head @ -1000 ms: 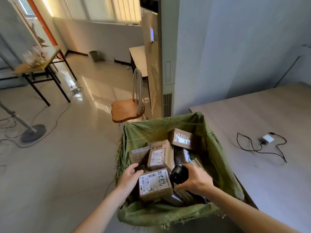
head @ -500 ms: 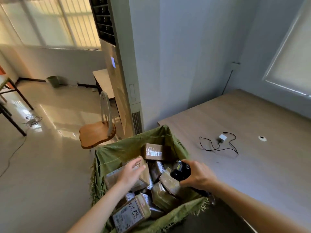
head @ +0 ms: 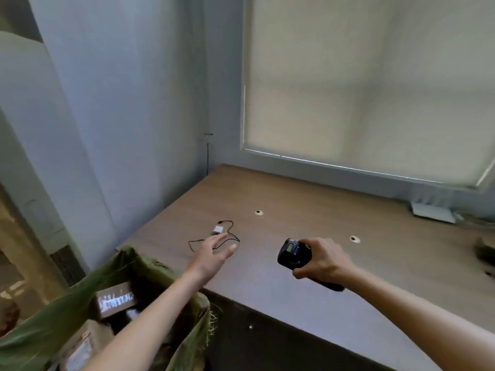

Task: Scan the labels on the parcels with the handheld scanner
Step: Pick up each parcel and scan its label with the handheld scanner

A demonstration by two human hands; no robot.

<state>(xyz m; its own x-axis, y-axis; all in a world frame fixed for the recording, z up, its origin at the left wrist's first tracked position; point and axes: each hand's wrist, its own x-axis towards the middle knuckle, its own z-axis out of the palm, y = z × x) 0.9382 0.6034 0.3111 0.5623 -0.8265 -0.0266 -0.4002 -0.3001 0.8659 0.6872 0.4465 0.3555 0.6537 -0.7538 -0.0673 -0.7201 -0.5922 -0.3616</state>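
Observation:
My right hand (head: 322, 259) grips the black handheld scanner (head: 294, 254) above the wooden table (head: 308, 231), its small screen facing up. My left hand (head: 214, 254) reaches out over the table's left part with straight fingers and holds nothing; it is close to a white adapter (head: 217, 229) with a thin black cable. At the lower left a green woven sack (head: 126, 271) holds several cardboard parcels; one parcel (head: 115, 301) with a shiny taped label shows near its rim. My left forearm crosses over the sack.
Two round cable holes (head: 258, 212) sit in the tabletop. A white device (head: 432, 212) lies at the table's far right by the window blind. A dark object (head: 484, 254) is at the right edge. The wall stands to the left.
The view has swung right from the sack to the table. My left hand left the parcels and moved out over the table. My right hand carried the scanner out of the sack.

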